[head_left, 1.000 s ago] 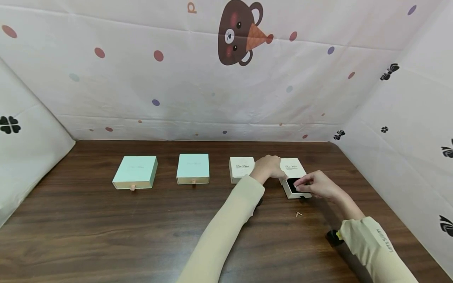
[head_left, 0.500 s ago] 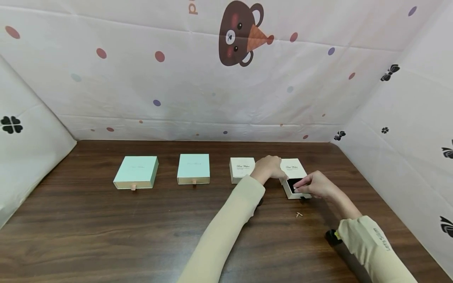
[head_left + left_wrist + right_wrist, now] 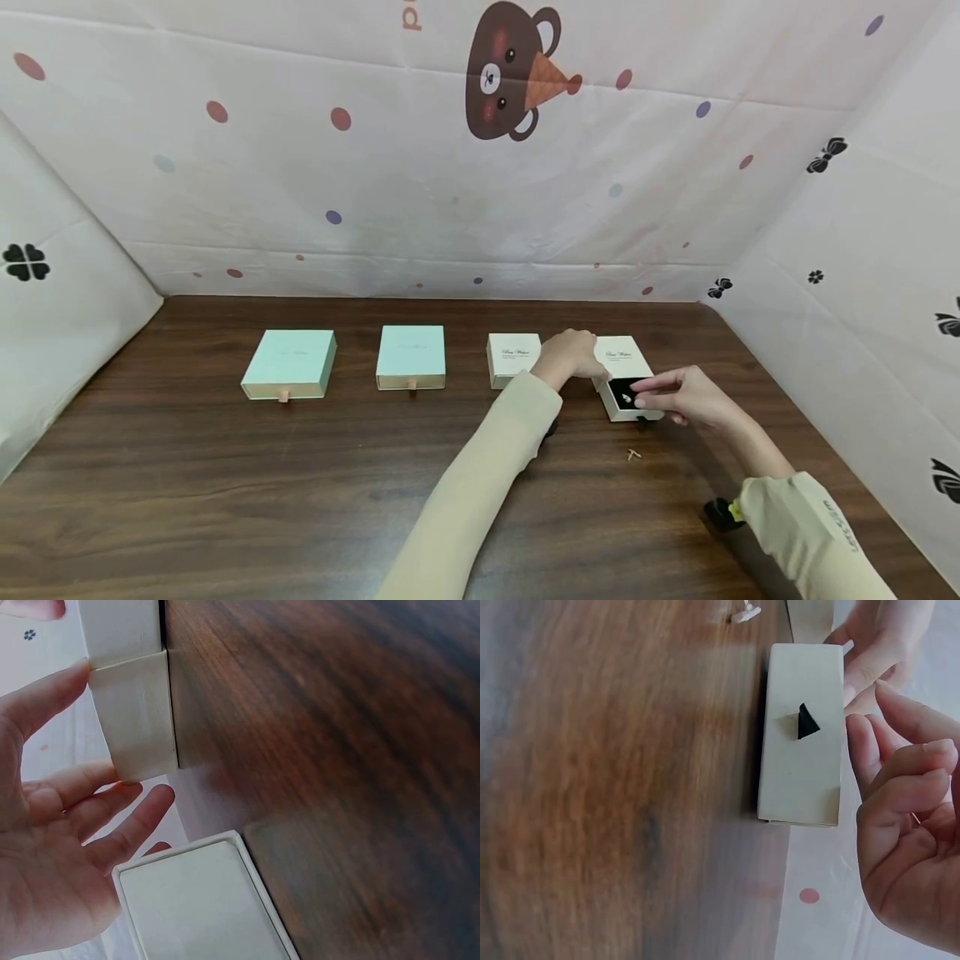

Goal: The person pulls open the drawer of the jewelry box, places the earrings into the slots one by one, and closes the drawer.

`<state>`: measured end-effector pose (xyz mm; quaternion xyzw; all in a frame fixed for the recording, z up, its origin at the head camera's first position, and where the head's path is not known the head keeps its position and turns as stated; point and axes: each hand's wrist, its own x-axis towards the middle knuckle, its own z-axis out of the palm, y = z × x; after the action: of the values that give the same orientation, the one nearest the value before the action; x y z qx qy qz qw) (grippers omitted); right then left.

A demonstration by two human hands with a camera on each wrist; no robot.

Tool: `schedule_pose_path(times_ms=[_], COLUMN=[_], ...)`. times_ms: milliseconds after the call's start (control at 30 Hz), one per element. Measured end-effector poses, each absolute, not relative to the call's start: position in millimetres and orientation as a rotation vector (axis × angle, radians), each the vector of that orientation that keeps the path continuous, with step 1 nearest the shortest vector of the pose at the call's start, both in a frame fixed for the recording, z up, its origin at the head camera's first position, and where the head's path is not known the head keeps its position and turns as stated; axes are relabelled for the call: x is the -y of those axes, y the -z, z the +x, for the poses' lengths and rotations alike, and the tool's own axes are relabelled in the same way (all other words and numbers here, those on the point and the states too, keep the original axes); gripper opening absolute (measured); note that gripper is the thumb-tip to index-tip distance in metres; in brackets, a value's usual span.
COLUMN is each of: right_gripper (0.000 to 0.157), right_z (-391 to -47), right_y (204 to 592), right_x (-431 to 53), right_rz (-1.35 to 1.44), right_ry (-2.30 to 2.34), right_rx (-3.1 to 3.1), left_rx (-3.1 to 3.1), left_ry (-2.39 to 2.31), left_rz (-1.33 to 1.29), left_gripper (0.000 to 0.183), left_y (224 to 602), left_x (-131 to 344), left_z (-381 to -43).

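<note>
My left hand (image 3: 572, 356) grips the sleeve of a small white drawer box (image 3: 619, 354) at the table's right; in the left wrist view, thumb and fingers press opposite sides of that sleeve (image 3: 136, 720). Its drawer (image 3: 630, 416) is pulled out toward me and has a black lining. A tiny shiny piece, apparently an earring (image 3: 627, 398), sits on the lining. Just over the drawer's right side is my right hand (image 3: 697, 398), thumb and forefinger apart, nothing seen between them. In the right wrist view its other fingers (image 3: 904, 799) are loosely bent beside the drawer front (image 3: 802, 780) with its black tab.
Small pale pieces (image 3: 633, 455) lie on the brown wooden table (image 3: 300, 500) in front of the drawer. Another white box (image 3: 513, 358) stands left of my left hand. Two mint-green boxes (image 3: 410, 354) with pull tabs are further left. Patterned cloth walls (image 3: 375, 167) enclose the table.
My right thumb and forefinger have drawn back slightly to the right and parted, uncovering the shiny piece on the black lining. The left hand stays on the box.
</note>
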<state>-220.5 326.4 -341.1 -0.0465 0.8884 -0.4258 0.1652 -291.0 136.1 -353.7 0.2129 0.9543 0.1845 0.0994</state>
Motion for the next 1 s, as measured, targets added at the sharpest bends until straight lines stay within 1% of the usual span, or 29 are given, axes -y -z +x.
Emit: schedule_pose_path(times_ms=[467, 800, 1000], right_gripper=[0.044, 0.042, 0.041], right_z=[-207.5, -198.5, -197.8], right_y=[342.6, 352.5, 353.9], right_x=[-331.8, -336.6, -334.2], right_rz=[-0.257, -0.309, -0.335], right_ry=[1.225, 1.326, 1.244], right_rx=[-2.461, -2.305, -2.287], left_rx=[-2.823, -2.830, -2.818], left_ry=[-0.557, -0.560, -0.571], left_rz=[0.619, 0.617, 0.618], left_gripper=[0.058, 0.056, 0.056], left_y=[352.3, 353.4, 353.2], left_x=[-135.7, -137.0, -136.5], left_z=[-290.4, -289.8, -290.1])
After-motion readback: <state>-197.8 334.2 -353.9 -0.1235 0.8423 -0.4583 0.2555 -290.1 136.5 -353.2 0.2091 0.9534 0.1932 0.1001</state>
